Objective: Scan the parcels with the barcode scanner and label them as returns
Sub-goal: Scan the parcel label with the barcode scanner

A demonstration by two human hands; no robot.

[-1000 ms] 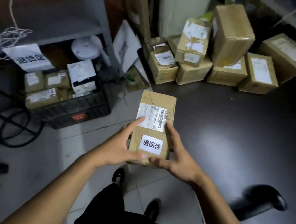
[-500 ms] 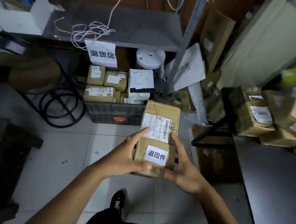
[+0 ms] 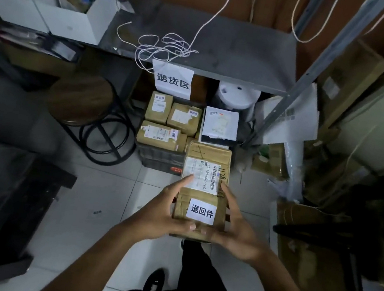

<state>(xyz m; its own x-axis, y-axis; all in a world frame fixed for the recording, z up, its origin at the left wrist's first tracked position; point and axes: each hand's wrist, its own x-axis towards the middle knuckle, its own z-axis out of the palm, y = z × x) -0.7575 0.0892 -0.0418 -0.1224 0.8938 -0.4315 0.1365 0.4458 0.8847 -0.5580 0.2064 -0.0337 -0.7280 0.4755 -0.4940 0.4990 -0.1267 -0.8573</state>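
Note:
I hold a brown cardboard parcel in front of me with both hands. It bears a white shipping label with a barcode and a white sticker with three printed characters near its close end. My left hand grips its left side, thumb on the shipping label. My right hand grips the right side. Past the parcel, a dark crate on the floor holds several labelled parcels. A white paper sign hangs from the grey shelf above the crate. No scanner is in view.
A round wooden stool on a black frame stands left of the crate. White boxes and a coiled white cord lie on the shelf. Cardboard boxes crowd the right side. My feet stand on the pale tiled floor.
The view has turned left from the dark table and its parcel pile toward the shelf and crate. The parcel stays in both hands and is now closer to the crate.

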